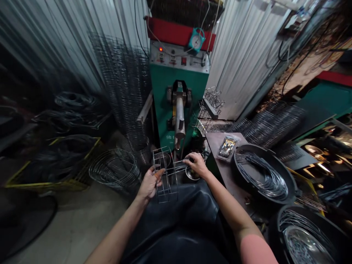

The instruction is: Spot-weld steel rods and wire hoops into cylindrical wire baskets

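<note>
My left hand [150, 181] is closed on the left side of a small wire rack [168, 189], a grid of thin metal rods held above the dark apron on my lap. My right hand [196, 165] pinches the end of thin metal wires [180, 167] that reach across to the rack; whether they are joined to it I cannot tell. Just beyond both hands stands a green spot-welding machine [162, 86], its round metal arm [179, 113] pointing down toward me. Behind my right hand, a small round bowl [191, 173] is partly hidden.
Tall stacks of wire rings [123, 77] and a wire basket [115, 170] stand at left, beside a yellow-edged crate [82, 185]. At right, a table [228, 176] bears a black pan [293, 194] of bent wires and a small packet [228, 147]. Another pan [276, 238] sits nearer.
</note>
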Demonstrator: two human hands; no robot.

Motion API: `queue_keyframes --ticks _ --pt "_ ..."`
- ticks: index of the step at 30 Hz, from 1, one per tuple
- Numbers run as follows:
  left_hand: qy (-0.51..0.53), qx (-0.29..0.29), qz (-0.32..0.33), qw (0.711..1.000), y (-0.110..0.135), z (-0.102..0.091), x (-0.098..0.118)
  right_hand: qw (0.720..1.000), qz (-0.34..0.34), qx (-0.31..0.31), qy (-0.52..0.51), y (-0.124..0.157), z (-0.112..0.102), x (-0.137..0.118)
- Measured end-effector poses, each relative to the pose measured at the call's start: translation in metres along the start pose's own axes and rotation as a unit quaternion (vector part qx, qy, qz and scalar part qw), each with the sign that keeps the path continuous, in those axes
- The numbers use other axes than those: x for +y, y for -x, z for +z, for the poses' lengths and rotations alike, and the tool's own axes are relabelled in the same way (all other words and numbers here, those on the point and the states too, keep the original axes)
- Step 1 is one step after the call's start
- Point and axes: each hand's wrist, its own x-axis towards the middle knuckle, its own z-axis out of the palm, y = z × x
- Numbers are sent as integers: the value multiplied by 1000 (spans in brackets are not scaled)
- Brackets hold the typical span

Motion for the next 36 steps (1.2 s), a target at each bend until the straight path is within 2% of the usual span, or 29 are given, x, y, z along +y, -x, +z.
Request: queue_keyframes --ticks 8,15,27,36 --pt "12 10 -23 1000 -28 16 -2 1000 21 12 5 -19 7 26" --pt "23 6 -27 999 -47 25 0 1000 17 18 0 -34 7 37" --pt "40 -1 -24 999 -63 31 3 999 24 23 -15 -50 5 45" --pt "51 2 -40 998 -71 33 4 999 26 14 14 -58 6 50"
